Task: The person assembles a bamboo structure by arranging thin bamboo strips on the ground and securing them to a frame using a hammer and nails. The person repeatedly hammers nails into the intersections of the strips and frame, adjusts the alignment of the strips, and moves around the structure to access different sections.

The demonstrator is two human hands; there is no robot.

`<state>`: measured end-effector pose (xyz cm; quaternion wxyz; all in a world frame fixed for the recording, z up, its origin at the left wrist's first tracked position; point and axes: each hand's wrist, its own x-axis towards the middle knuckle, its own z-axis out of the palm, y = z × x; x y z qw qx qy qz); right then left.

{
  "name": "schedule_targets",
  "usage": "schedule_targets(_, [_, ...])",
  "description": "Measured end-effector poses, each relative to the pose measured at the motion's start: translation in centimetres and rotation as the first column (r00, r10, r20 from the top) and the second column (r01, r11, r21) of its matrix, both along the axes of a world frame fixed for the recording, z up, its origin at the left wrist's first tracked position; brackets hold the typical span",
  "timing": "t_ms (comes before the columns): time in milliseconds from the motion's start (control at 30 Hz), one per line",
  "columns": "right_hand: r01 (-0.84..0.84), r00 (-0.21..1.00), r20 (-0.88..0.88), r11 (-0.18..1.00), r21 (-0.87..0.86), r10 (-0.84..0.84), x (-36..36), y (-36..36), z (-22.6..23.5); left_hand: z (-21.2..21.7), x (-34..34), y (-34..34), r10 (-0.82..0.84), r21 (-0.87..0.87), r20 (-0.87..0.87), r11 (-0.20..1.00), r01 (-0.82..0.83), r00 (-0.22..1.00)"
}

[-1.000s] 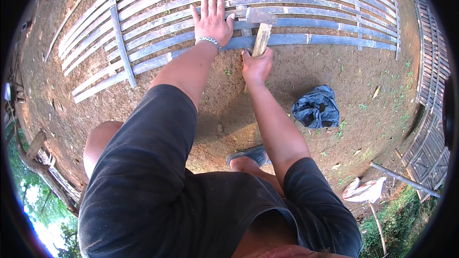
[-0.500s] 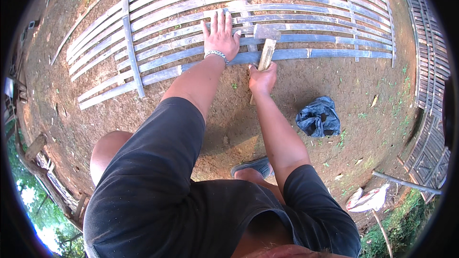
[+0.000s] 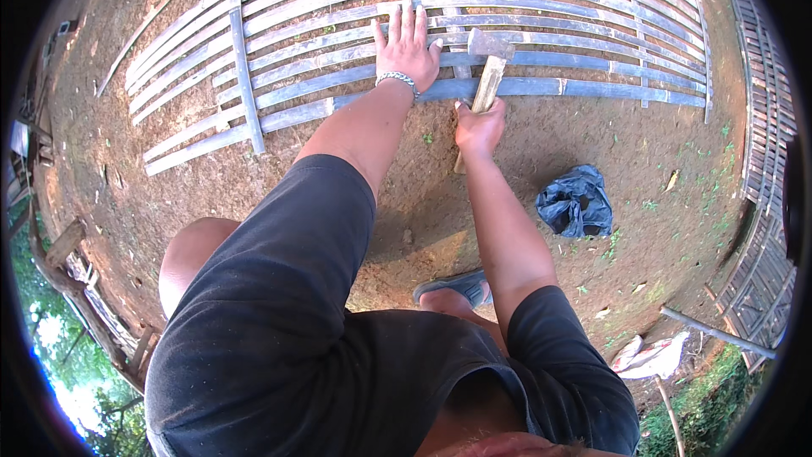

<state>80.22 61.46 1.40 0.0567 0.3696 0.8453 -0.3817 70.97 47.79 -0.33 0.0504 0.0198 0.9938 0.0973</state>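
A panel of long bamboo slats (image 3: pixel 541 86) lies on the ground in front of me, with narrower crosspieces (image 3: pixel 241 59) running across it. My left hand (image 3: pixel 408 52) rests palm down on the near slats, fingers spread, a chain bracelet on its wrist. To its right, my right hand (image 3: pixel 480 127) is wrapped round the wooden handle of a hammer (image 3: pixel 491 80). The hammer's metal head is at the far end of the handle, over the near slats close to the middle crosspiece. Whether the head touches the bamboo, I cannot tell.
A crumpled dark plastic bag (image 3: pixel 575 201) sits on the bare soil right of my right forearm. My sandalled foot (image 3: pixel 454 289) is below. A woven bamboo fence (image 3: pixel 765 110) lines the right side; a white sack (image 3: pixel 651 357) and a pole (image 3: pixel 715 330) lie at lower right.
The whole view has shifted slightly, so the scene sits a little further right and higher. Both hands keep their places: the left flat on the slats, the right round the hammer.
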Motion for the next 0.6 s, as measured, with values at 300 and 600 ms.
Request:
schedule_targets(300, [-0.015,0.997,-0.079,1.000,0.022,0.016,0.2,0.1,0.5,0.4,-0.3,0.2,-0.004,-0.026,0.050,1.000,0.005,0.999])
schedule_targets(600, [-0.242,0.954,-0.061,0.632,-0.737,0.294,5.1,4.6,8.8,-0.3,-0.1,0.2,0.001,-0.058,0.025,0.998,0.001,1.000])
